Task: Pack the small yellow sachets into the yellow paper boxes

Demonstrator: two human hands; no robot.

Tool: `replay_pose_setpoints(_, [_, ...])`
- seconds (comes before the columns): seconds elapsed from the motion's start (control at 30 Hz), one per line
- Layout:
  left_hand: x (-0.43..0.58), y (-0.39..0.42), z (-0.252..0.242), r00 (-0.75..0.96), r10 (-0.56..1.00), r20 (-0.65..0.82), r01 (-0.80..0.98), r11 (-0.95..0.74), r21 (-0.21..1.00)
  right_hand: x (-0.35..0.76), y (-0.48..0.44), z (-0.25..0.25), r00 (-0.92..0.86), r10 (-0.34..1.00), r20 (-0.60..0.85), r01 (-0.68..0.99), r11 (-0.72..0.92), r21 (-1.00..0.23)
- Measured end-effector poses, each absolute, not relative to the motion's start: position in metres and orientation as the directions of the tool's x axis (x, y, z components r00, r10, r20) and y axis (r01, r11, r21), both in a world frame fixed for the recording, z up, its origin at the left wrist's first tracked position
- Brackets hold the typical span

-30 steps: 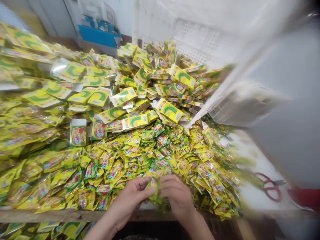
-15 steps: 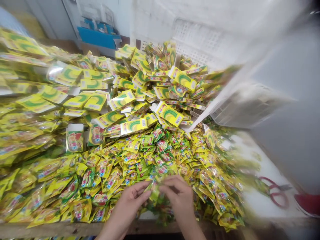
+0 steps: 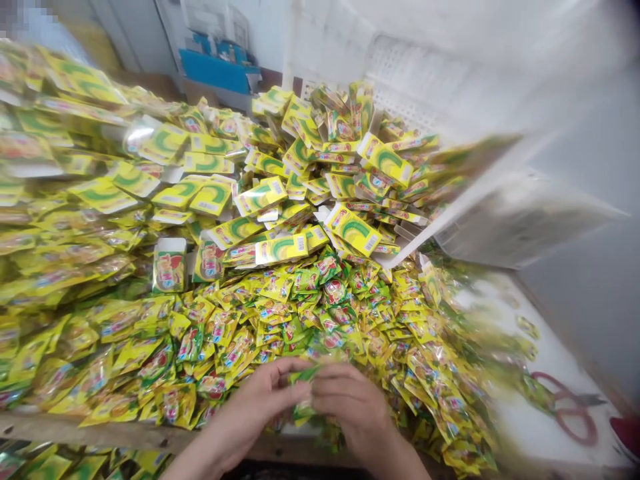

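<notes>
Head view: our worktop point(image 3: 530, 427) bears a wide heap of yellow-green sachets point(image 3: 240, 327), a tipped white crate point(image 3: 500, 220) of cartons point(image 3: 353, 230), and red-handled scissors point(image 3: 570, 413). At its near edge our left hand point(image 3: 255, 408) and right hand point(image 3: 353, 408) meet, each grip pinching one green sachet point(image 3: 301, 377).

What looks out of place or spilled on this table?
The white crate looks tipped on its side, and flat yellow cartons spill from it onto the heap of packets. The left hand and right hand pinch a green sachet between them.
</notes>
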State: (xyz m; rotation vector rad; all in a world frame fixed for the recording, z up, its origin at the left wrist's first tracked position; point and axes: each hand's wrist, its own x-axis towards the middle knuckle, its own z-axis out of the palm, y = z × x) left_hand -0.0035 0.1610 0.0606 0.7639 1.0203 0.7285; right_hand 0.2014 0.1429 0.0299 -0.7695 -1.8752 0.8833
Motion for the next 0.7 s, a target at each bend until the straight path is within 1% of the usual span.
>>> replay_pose_setpoints(0.03, [-0.003,0.161,0.061,0.338,0.843,-0.419,-0.121,0.481,0.869,0.202,0.143,0.032,-0.411,0.797,0.442,0.169,0.543,-0.822])
replay_pose_setpoints(0.1, [0.000,0.161,0.061,0.302,0.894,-0.332,-0.046,0.361,0.931,0.201,0.142,0.037,-0.330,0.865,0.379,0.210,0.458,-0.864])
replay_pose_setpoints(0.17, [0.004,0.159,0.062,0.260,0.926,-0.274,0.027,0.277,0.961,0.197,0.142,0.039,-0.194,0.954,0.228,0.180,0.263,-0.948])
replay_pose_setpoints(0.23, [0.008,0.158,0.065,0.249,0.943,-0.221,0.105,0.201,0.974,0.191,0.144,0.038,-0.147,0.988,0.038,0.100,0.054,-0.994])
replay_pose_setpoints(0.27, [0.008,0.159,0.067,0.288,0.938,-0.192,0.150,0.154,0.977,0.189,0.145,0.036,-0.154,0.987,-0.034,0.070,-0.023,-0.997])
replay_pose_setpoints(0.33, [0.003,0.170,0.076,0.401,0.906,-0.137,0.253,0.034,0.967,0.187,0.148,0.034,-0.120,0.985,-0.125,0.030,-0.122,-0.992])
replay_pose_setpoints(0.37, [-0.002,0.181,0.080,0.422,0.901,-0.098,0.317,-0.045,0.947,0.188,0.150,0.034,-0.075,0.984,-0.161,0.002,-0.161,-0.987])
replay_pose_setpoints(0.43, [-0.016,0.216,0.090,0.347,0.937,0.049,0.491,-0.225,0.842,0.191,0.152,0.034,0.023,0.972,-0.234,-0.083,-0.231,-0.969])
replay_pose_setpoints(0.47, [-0.025,0.238,0.093,0.243,0.951,0.193,0.613,-0.305,0.729,0.192,0.152,0.035,0.053,0.963,-0.263,-0.131,-0.255,-0.958])
replay_pose_setpoints(0.5, [-0.034,0.261,0.095,0.181,0.917,0.356,0.739,-0.365,0.566,0.194,0.152,0.036,0.049,0.957,-0.287,-0.176,-0.275,-0.945])
replay_pose_setpoints(0.53, [-0.042,0.285,0.096,0.150,0.903,0.403,0.776,-0.360,0.518,0.195,0.151,0.035,0.020,0.953,-0.304,-0.207,-0.293,-0.933])
replay_pose_setpoints(0.6, [-0.055,0.325,0.095,0.137,0.886,0.444,0.804,-0.361,0.473,0.195,0.148,0.033,-0.066,0.947,-0.315,-0.233,-0.322,-0.918])
replay_pose_setpoints(0.63, [-0.060,0.339,0.094,0.145,0.884,0.444,0.801,-0.368,0.472,0.194,0.145,0.032,-0.092,0.946,-0.312,-0.235,-0.325,-0.916])
replay_pose_setpoints(0.7, [-0.067,0.350,0.093,0.161,0.872,0.461,0.794,-0.392,0.465,0.194,0.140,0.027,-0.047,0.950,-0.308,-0.240,-0.310,-0.920])
